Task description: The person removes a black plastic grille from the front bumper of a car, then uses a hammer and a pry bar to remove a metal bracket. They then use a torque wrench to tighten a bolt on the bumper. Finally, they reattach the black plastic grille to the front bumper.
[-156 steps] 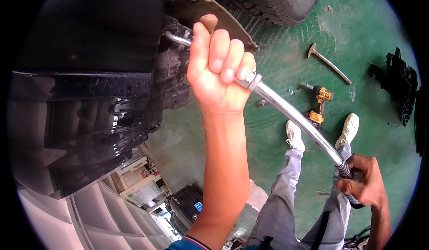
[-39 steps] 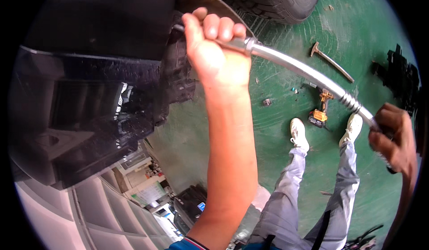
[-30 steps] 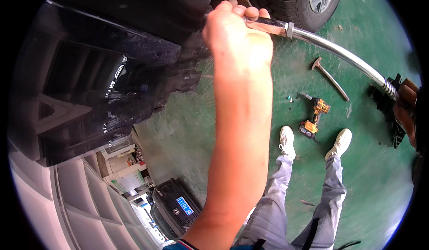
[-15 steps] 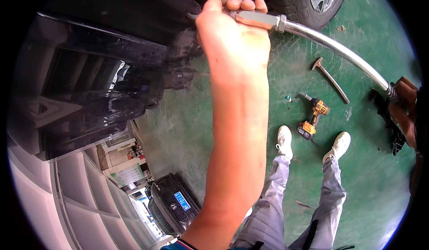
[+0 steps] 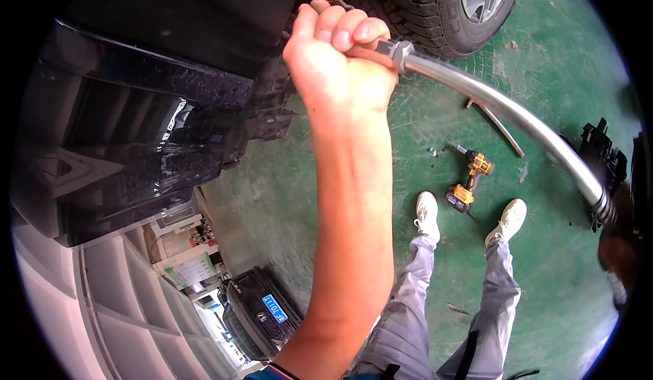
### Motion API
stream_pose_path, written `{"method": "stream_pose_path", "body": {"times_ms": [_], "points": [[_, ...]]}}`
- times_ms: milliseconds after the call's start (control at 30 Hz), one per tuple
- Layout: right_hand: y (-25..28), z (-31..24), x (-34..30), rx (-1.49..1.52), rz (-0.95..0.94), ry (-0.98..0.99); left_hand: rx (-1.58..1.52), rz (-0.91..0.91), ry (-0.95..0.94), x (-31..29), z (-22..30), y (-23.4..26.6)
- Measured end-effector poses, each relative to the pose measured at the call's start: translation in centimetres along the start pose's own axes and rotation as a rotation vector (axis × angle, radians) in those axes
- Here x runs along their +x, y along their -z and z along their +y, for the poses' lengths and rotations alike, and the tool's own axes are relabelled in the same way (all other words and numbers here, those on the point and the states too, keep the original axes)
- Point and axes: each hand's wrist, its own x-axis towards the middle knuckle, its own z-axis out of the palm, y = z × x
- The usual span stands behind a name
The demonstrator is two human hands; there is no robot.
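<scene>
At the upper middle, my left hand [image 5: 343,54] is closed round one end of a long silver metal bar [image 5: 503,101], palm side showing. A hex collar sits on the bar just beside the fingers. From there the bar runs down to the right, to a ribbed end. My right hand [image 5: 615,254] is closed at that end by the right rim, dark and partly cut off. The left fist is close to the dark torn edge of the black car body [image 5: 149,88] and beside a tyre [image 5: 408,16]. What the bar's far end meets is hidden behind the fist.
On the green floor lie a yellow-black cordless driver [image 5: 469,179], a hammer [image 5: 500,125] partly behind the bar, and a black plastic part [image 5: 602,152] at right. My white shoes [image 5: 427,213] stand near the driver. Another black car [image 5: 262,308] is at lower left.
My left fingers have curled over the bar, which lay across the palm before. The right hand and the ribbed end have swung down, nearer to me.
</scene>
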Motion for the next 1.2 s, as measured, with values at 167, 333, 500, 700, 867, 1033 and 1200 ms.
{"method": "stream_pose_path", "body": {"times_ms": [167, 333, 500, 700, 867, 1033, 1200], "points": [[-3.5, -0.7, -4.2, 0.219, 0.043, -0.166, -0.068, -0.076, 0.059, -1.0, 1.0, 1.3], [-5.8, -0.4, -7.4, 0.394, 0.218, -0.123, -0.016, -0.080, 0.053, -1.9, 0.7, 0.0], [-2.0, -5.0, -1.6, 0.266, -0.115, 0.113, -0.078, -0.129, 0.037, -1.9, 0.6, 0.5], [-1.9, -6.6, 4.7, 0.172, -0.219, 0.223, -0.076, -0.113, 0.009, -1.9, 0.3, 0.4], [2.3, -3.3, -3.1, 0.377, -0.367, -0.423, 0.003, -0.127, -0.084, -1.9, -0.4, 0.2], [-0.2, -3.8, -3.5, 0.180, -0.117, -0.258, 0.022, -0.222, -0.038, -1.7, 0.2, 1.3], [-1.1, -5.9, -0.6, 0.385, -0.283, -0.501, 0.489, 0.234, -0.123, -1.5, -0.7, -1.7]]}}
